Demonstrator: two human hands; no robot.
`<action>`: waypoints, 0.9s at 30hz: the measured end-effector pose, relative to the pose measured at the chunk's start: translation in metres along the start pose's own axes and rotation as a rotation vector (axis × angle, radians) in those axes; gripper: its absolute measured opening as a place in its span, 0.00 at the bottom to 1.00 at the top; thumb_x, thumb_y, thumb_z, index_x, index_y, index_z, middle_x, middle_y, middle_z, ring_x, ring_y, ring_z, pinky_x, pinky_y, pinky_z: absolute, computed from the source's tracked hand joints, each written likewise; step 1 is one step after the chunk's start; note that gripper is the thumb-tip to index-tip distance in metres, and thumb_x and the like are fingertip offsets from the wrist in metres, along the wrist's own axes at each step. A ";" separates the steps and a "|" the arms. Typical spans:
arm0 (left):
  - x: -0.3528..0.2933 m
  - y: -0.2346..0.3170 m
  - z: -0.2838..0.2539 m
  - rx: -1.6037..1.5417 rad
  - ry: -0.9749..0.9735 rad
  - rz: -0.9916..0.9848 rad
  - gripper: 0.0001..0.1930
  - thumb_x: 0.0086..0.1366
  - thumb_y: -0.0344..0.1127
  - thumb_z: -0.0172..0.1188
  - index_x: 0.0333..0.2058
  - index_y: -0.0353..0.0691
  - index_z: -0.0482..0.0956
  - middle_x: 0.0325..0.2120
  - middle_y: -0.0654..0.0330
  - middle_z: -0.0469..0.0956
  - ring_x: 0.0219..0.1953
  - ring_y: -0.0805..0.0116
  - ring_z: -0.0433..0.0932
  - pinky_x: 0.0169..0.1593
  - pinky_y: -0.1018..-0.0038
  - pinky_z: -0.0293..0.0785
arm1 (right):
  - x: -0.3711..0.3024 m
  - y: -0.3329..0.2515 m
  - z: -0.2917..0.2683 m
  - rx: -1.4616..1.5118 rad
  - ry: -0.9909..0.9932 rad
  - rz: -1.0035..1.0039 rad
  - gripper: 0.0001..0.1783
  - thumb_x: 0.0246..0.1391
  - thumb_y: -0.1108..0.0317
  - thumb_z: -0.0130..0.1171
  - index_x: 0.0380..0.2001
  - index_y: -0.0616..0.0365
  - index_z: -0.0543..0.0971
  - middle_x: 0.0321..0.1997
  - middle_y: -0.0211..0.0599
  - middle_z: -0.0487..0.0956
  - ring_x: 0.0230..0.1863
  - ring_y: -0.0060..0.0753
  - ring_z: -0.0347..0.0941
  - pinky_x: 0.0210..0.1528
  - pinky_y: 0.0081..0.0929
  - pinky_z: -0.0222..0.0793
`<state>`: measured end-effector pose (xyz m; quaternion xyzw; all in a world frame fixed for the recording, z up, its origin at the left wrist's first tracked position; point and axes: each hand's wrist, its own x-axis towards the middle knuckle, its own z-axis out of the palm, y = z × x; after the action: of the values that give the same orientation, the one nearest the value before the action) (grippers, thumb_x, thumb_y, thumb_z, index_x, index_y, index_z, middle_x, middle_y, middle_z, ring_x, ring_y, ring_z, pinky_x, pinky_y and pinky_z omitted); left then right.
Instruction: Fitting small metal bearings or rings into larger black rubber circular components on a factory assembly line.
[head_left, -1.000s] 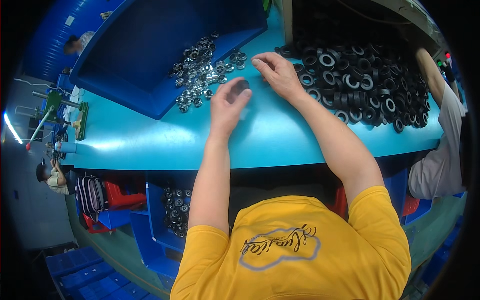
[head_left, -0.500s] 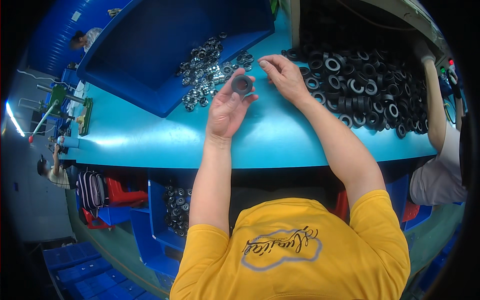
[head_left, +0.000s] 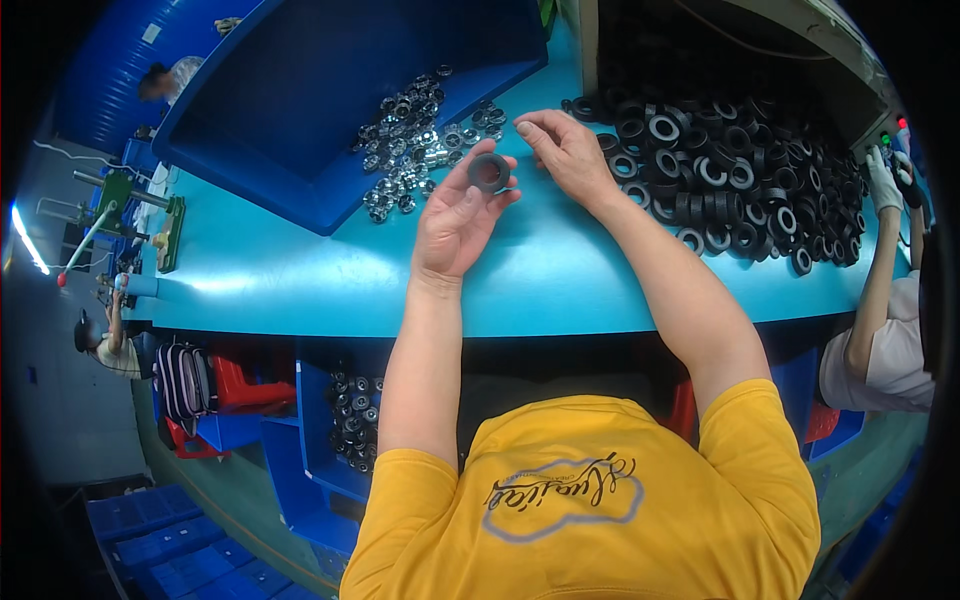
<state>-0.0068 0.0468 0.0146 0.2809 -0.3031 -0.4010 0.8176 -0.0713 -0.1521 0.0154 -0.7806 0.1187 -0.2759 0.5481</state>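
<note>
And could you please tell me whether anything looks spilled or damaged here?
Nothing looks clearly damaged. The shiny metal parts lie in a loose scatter at the blue tray, some out on the turquoise table, which could pass for a spill, though perhaps deliberate. The dark ring in the left hand looks whole.

A wide fisheye camera on the wearer's head looks down, over a yellow shirt [head_left: 590,545], onto the turquoise worktable [head_left: 555,290] close below.
</note>
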 end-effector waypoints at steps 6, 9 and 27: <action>0.001 0.000 0.001 -0.049 0.004 0.012 0.30 0.72 0.31 0.59 0.70 0.38 0.61 0.60 0.44 0.73 0.59 0.56 0.77 0.66 0.59 0.72 | 0.000 0.000 0.000 0.001 -0.003 0.002 0.20 0.65 0.52 0.60 0.47 0.56 0.85 0.46 0.40 0.83 0.43 0.37 0.79 0.50 0.33 0.73; 0.000 0.000 -0.001 -0.044 0.022 0.014 0.28 0.73 0.31 0.59 0.69 0.39 0.62 0.61 0.43 0.72 0.59 0.55 0.77 0.67 0.59 0.72 | 0.000 0.000 0.000 -0.002 -0.008 0.010 0.20 0.65 0.52 0.60 0.47 0.57 0.85 0.46 0.40 0.83 0.44 0.37 0.79 0.50 0.33 0.73; 0.003 0.002 0.002 -0.053 0.160 -0.014 0.25 0.68 0.21 0.57 0.63 0.35 0.67 0.60 0.39 0.71 0.61 0.48 0.76 0.68 0.58 0.73 | 0.001 0.005 0.004 -0.005 0.023 -0.032 0.19 0.64 0.52 0.61 0.46 0.56 0.86 0.41 0.39 0.82 0.37 0.35 0.77 0.44 0.33 0.73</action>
<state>-0.0053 0.0448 0.0181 0.2926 -0.2241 -0.3910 0.8434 -0.0680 -0.1513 0.0101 -0.7806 0.1131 -0.2934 0.5402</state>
